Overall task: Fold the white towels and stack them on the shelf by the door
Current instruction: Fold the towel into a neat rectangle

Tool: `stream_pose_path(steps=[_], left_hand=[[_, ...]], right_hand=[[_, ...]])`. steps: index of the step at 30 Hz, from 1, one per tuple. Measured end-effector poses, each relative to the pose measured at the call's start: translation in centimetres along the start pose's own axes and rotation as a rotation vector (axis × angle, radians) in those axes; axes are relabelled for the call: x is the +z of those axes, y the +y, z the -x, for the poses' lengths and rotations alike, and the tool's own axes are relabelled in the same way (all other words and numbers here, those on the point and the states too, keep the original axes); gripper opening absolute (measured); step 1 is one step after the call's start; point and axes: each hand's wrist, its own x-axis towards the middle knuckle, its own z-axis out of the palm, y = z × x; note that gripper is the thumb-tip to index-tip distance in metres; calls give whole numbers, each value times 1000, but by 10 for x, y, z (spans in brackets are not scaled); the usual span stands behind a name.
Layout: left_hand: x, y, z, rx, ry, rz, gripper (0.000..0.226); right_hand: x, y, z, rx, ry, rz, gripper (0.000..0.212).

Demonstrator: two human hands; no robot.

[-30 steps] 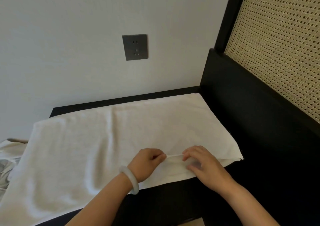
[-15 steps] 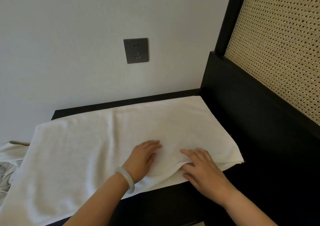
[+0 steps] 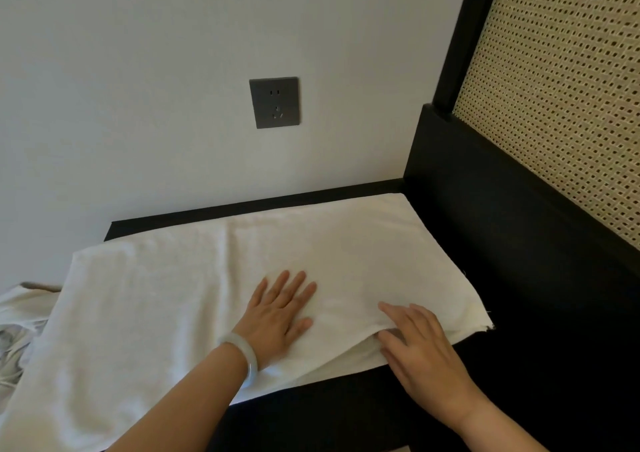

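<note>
Head view, single frame.

White towel point(image 3: 156, 295) lies spread on a black tabletop point(image 3: 173, 221), at least two layers along the near edge. Its far long edge runs just short of the wall, leaving a thin dark strip of tabletop showing. Its left end runs past the tabletop's left edge and slopes down toward the lower left. Its right end lies close beside the black bed frame point(image 3: 485, 226); the near right corner shows a frayed thread.

Left hand point(image 3: 280, 316): palm down, fingers straight and slightly spread, pressing flat on the towel near its middle. Holds nothing. A pale bangle point(image 3: 242, 358) sits on that wrist.

Right hand point(image 3: 422, 354): at the near edge, right of the left hand and apart from it. Fingers lie over the upper layer, thumb tucked beneath it, so the layer's edge is lightly pinched and lifted off the layer below.

Surroundings: woven cane panel point(image 3: 554, 105) set in the black frame, rising along the right and boxing in that side. A grey wall socket point(image 3: 274, 102) sits on the white wall above the tabletop. Crumpled pale cloth point(image 3: 20, 313) lies at far left, below the towel's overhanging end; what it is, I cannot tell.
</note>
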Motion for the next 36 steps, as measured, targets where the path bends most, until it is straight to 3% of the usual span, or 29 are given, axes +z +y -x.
stream_pose_path(steps=[5,10,15,17,19,23,26,29,32,36], left_hand=[[4,-1,1,17,38,-41,73],[10,-4,1,6,80,-108,61],[11,-4,1,9,97,-90,64],[10,-4,1,13,102,-94,65],[10,-3,1,16,95,-99,65],[10,-4,2,8,93,-110,62],[8,1,1,-8,88,-100,67],[1,14,-3,-10,76,-133,71],[-2,37,-6,95,90,-208,60],[12,53,-9,142,83,-188,57]], right_hand=[[-5,21,13,96,-10,81,27],[-9,36,36,55,43,63,15],[-12,41,38,158,-16,56,41],[-14,51,43,193,3,68,34],[-15,57,50,175,21,72,13],[-21,59,51,155,-78,25,21],[-37,56,41,389,-122,-266,28],[-43,58,30,794,50,-517,28],[-41,70,22,980,70,-251,33],[-37,81,16,1071,-222,-147,39]])
